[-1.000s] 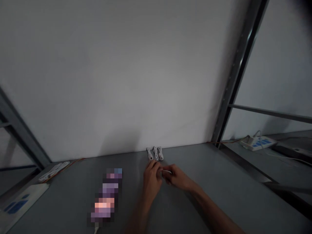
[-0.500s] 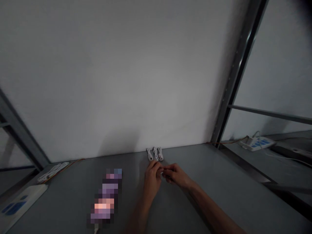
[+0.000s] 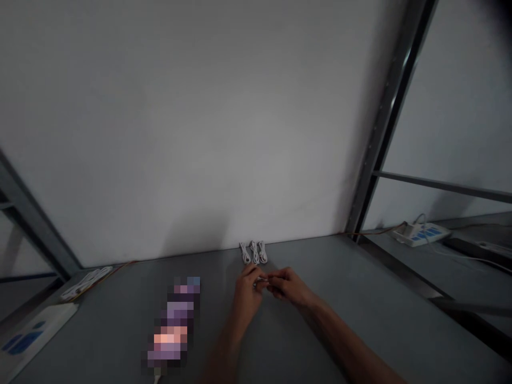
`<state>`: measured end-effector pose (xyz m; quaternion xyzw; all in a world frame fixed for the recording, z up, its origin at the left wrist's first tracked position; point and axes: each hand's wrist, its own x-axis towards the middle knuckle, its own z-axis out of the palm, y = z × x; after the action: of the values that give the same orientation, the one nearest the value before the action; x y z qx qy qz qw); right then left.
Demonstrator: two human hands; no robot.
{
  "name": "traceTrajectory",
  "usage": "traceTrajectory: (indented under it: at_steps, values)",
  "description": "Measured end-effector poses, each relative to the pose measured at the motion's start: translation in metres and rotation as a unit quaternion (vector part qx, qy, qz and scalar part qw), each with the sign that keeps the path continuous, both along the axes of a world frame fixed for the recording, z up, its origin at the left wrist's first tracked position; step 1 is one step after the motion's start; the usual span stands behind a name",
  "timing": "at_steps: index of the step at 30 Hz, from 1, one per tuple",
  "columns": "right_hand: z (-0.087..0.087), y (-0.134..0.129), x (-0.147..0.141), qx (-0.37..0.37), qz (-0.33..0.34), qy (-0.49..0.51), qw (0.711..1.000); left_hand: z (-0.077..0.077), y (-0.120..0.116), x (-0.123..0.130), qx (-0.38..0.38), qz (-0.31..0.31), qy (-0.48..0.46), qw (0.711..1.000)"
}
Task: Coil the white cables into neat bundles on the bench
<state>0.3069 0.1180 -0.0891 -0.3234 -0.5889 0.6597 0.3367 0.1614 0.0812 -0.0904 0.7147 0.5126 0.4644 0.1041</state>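
White cable [image 3: 261, 279] pinched between left hand [image 3: 247, 294] and right hand [image 3: 288, 286].

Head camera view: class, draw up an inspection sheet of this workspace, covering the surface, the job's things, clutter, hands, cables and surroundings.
surface: grey tabletop meeting a white wall.
job's things: three coiled white cables side by side at the back edge; a small white item.
hands: left hand and right hand meet, fingers pinching that item.
clutter: a pixelated object, unidentifiable; a white cable bundle far left.
cables: thin orange wire running to a white-and-blue power strip.
surroundings: dark metal frame.
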Motion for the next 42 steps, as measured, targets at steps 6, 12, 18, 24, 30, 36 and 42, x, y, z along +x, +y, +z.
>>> traceTrajectory:
  at_steps: [6, 12, 18, 24, 30, 36, 42]
  values:
    - [0.000, 0.001, 0.002, -0.029, 0.023, -0.008, 0.999, -0.002, 0.000, 0.000, 0.004, 0.019, 0.009, 1.000]
    - [-0.003, 0.002, 0.003, 0.014, 0.052, -0.006, 0.999, 0.000, -0.001, 0.001, -0.010, 0.028, 0.017, 0.999]
    - [-0.009, 0.004, 0.003, 0.043, 0.058, -0.010, 0.997, 0.002, -0.004, 0.004, -0.033, 0.058, 0.020, 0.998]
    - [-0.009, 0.004, 0.002, 0.048, 0.053, -0.014, 0.997, 0.006, -0.006, 0.006, -0.037, 0.058, 0.035, 0.997]
    - [-0.010, 0.004, 0.000, 0.024, 0.036, -0.016, 0.999, 0.005, -0.005, 0.007, -0.009, 0.061, 0.046, 0.997]
    - [-0.012, 0.004, -0.002, 0.004, 0.020, -0.009, 1.000, 0.000, -0.004, 0.008, 0.024, 0.062, 0.061, 0.996]
    - [-0.013, 0.006, -0.002, -0.024, 0.008, 0.006, 1.000, -0.001, -0.004, 0.011, 0.041, 0.076, 0.082, 0.993]
